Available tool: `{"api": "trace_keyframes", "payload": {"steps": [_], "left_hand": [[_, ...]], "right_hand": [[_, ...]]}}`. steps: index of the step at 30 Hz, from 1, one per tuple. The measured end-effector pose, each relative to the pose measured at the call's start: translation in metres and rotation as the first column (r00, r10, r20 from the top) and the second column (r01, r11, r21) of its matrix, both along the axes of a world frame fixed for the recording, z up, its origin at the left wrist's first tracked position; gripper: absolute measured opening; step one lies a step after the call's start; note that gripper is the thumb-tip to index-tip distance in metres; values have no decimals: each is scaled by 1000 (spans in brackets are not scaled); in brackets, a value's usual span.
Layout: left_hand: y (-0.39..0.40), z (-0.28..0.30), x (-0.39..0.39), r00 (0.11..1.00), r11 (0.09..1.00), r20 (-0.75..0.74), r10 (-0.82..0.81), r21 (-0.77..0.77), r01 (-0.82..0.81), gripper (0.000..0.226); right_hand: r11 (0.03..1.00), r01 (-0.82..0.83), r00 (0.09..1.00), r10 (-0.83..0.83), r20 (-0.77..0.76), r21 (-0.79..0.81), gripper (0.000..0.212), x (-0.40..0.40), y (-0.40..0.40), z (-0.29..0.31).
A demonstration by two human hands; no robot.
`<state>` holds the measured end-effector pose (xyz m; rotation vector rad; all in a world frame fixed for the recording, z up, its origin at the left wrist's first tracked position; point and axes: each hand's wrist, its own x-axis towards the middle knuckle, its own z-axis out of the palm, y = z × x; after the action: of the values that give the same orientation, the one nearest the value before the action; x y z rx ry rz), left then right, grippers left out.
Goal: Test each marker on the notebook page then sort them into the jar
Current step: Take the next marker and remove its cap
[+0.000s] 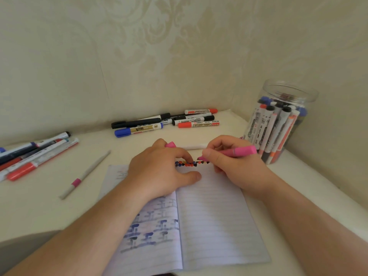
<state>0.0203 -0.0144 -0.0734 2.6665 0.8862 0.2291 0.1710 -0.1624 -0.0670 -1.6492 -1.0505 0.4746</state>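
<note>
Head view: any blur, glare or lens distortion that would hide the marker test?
Head view: soft, even light, no hard shadows; faint glare on the jar; wide-angle bending at the edges; mild blur overall, yet the right hand, pink marker and dots on the notebook read clearly.

The jar (286, 108) is clear, glossy plastic, and the markers in it (272, 128) have smooth plastic barrels. The notebook (215, 216) is thin, matt ruled paper with ink bleeding through the left page. The tabletop (39, 206) looks smooth and faintly satin, the wallpaper (159, 46) matt with a raised pattern.
</note>
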Motion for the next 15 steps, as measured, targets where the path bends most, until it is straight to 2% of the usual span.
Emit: {"api": "trace_keyframes", "payload": {"steps": [4, 7, 9, 10, 14, 15], "left_hand": [[0, 0, 0, 1000, 1000, -4, 1, 2, -1, 56], [0, -1, 0, 1000, 1000, 3, 2, 8, -2, 54], [-1, -2, -1, 1000, 1000, 0, -1, 14, 1, 53], [-1, -2, -1, 1000, 1000, 1, -2, 17, 2, 53], [-1, -2, -1, 1000, 1000, 2, -2, 25, 2, 54], [-1, -2, -1, 1000, 1000, 1, -2, 26, 2, 54]], "right_hand": [[995, 96, 995, -96, -5, 29, 12, -6, 4, 1], [984, 172, 981, -167, -95, 38, 39, -8, 5, 2], [985, 166, 983, -161, -85, 44, 53, -9, 4, 3], [987, 157, 985, -154, -77, 39, 50, -10, 3, 4], [993, 109, 992, -112, -58, -42, 10, -7, 2, 1], [994, 97, 994, -100, -51, -55, 10, -6, 3, 0]]}}
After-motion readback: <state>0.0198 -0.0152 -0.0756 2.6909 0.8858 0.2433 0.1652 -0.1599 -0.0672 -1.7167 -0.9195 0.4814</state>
